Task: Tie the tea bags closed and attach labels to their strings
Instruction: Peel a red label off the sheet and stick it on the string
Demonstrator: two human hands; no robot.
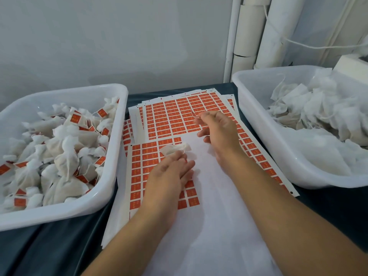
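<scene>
Left hand (pixel 171 168) gripping soft crumpled tea bag (pixel 175 149), glossy label sheets (pixel 171 114)

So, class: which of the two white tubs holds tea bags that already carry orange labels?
The tub on the left: orange labels show among its bags. The right tub holds only plain white bags.

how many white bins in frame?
2: left bin beside the left hand, holding labelled tea bags; right bin beside the right hand, holding unlabelled ones.

Head view, forward and down

One wide-angle camera looks closely over the counter (pixel 328 206), from above both forearms, facing the wall (pixel 99 36) behind.
</scene>
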